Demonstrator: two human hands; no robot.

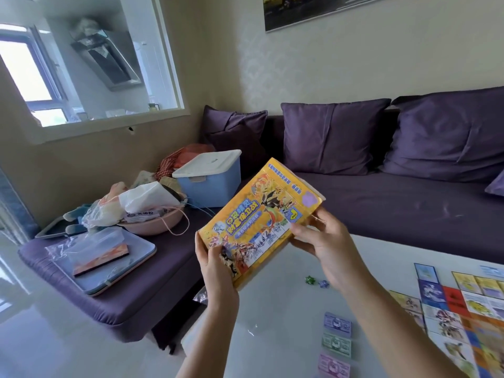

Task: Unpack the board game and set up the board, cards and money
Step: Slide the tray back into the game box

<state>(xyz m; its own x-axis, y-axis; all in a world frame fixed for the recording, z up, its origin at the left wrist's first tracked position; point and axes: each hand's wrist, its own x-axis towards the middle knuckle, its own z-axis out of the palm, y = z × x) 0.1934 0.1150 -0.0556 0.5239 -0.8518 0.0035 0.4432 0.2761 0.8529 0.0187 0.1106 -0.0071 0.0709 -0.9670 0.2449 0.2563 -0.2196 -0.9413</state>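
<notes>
I hold the yellow board game box (259, 214) tilted in the air above the white table (272, 309). My left hand (216, 266) grips its lower left corner. My right hand (317, 238) grips its right edge. The colourful game board (463, 317) lies unfolded on the table at the right. Three stacks of paper money (336, 342), purple, green and pink, lie in a column near the table's front. Two small dice (316, 281), green and blue, sit on the table below the box.
A purple sofa (409, 203) with cushions runs behind the table. Its left end carries a blue storage bin (210, 181), a pink basin (152, 222) with plastic bags, and a tray (109, 263) with a flat packet. A small piece of crumpled plastic (201, 296) lies at the table's left edge.
</notes>
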